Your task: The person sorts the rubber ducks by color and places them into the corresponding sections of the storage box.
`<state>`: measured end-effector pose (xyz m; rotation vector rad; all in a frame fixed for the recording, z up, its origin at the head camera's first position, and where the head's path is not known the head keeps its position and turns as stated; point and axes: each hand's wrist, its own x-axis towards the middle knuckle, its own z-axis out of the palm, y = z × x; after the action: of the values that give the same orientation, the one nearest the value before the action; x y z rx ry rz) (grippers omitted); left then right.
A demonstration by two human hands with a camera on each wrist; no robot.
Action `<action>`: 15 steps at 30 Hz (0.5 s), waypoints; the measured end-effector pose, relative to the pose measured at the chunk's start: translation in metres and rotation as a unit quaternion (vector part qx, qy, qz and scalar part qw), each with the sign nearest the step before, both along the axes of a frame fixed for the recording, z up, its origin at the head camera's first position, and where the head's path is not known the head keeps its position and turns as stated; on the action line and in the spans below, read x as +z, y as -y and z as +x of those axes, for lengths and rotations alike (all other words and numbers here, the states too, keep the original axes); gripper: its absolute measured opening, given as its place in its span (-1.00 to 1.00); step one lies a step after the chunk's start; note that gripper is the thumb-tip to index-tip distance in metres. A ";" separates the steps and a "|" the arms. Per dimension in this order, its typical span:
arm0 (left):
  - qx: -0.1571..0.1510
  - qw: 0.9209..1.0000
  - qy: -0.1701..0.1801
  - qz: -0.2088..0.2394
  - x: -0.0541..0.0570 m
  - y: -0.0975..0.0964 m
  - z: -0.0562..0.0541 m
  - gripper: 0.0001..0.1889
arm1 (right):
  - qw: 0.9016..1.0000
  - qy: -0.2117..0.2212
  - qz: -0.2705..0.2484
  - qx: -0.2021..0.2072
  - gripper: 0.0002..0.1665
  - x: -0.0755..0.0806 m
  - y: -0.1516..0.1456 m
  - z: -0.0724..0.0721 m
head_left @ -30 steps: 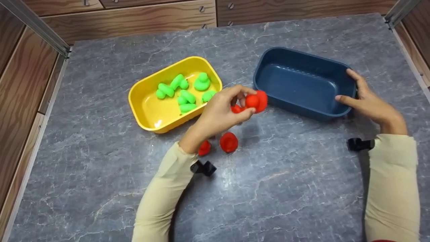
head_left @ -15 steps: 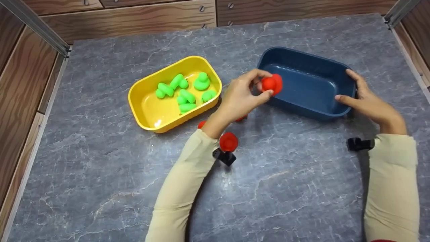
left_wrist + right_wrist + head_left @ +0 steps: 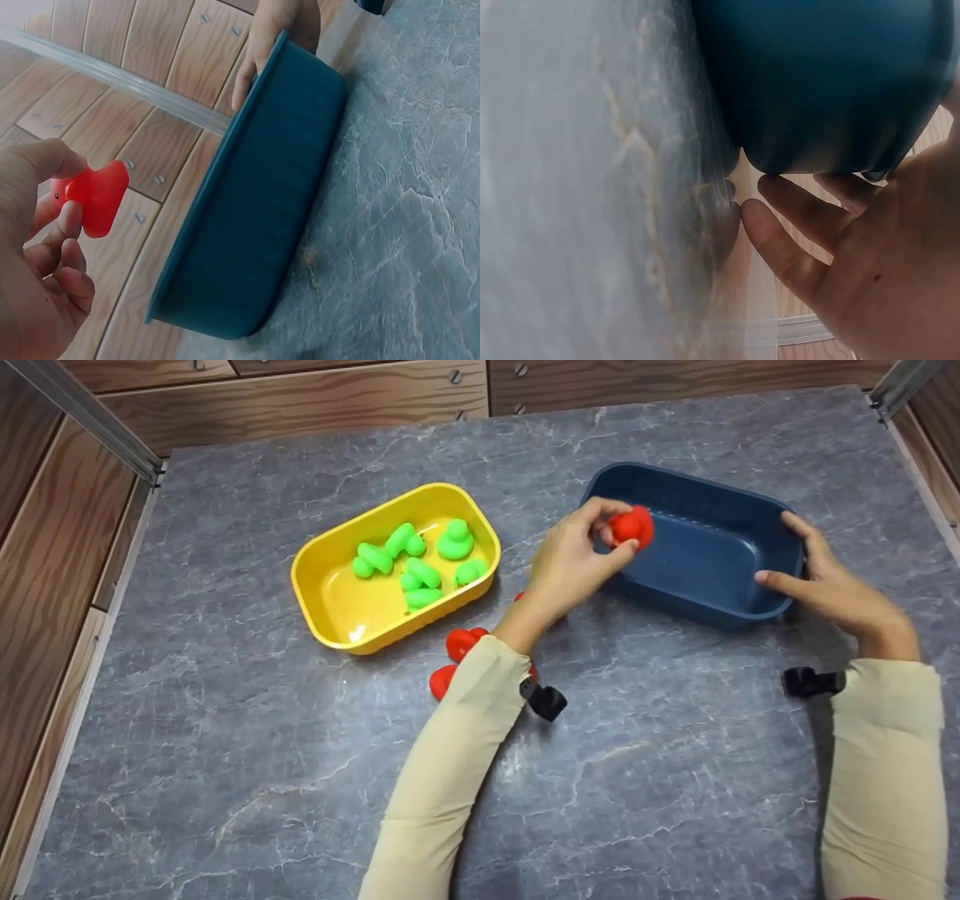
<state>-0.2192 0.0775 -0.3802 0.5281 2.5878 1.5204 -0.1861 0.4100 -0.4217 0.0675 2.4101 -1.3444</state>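
Note:
My left hand (image 3: 574, 556) pinches a red rubber duck (image 3: 632, 528) between thumb and fingers. The duck hangs over the left end of a dark blue plastic tub (image 3: 694, 551) whose floor is bare. In the left wrist view, the duck (image 3: 103, 196) is held higher than the tub's rim, its tail end pointing away from the palm. At the tub's right end, my right hand (image 3: 844, 585) holds the wall, thumb over the rim and fingers along the outside. The right wrist view shows those fingers (image 3: 802, 210) beside the tub's outer wall.
A yellow tub (image 3: 319, 619) holding several green rubber ducks (image 3: 455, 540) stands left of the blue one. More red ducks (image 3: 461, 645) lie on the grey marbled table (image 3: 225, 735), partly hidden by my left forearm. Wood-grain panels (image 3: 300, 405) border the table.
My left hand has carried the red duck rightward and away from me, from in front of the blue tub to over its left end. The right hand keeps its hold.

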 end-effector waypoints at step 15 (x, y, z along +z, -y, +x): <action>-0.024 0.999 -0.024 -0.007 0.004 0.010 0.006 -0.64 | 1.000 0.017 0.013 0.003 0.05 0.001 0.000 -0.002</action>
<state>-0.2127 0.0678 -0.3766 0.6287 2.5987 1.4907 -0.1885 0.4103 -0.4206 0.0903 2.3981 -1.2995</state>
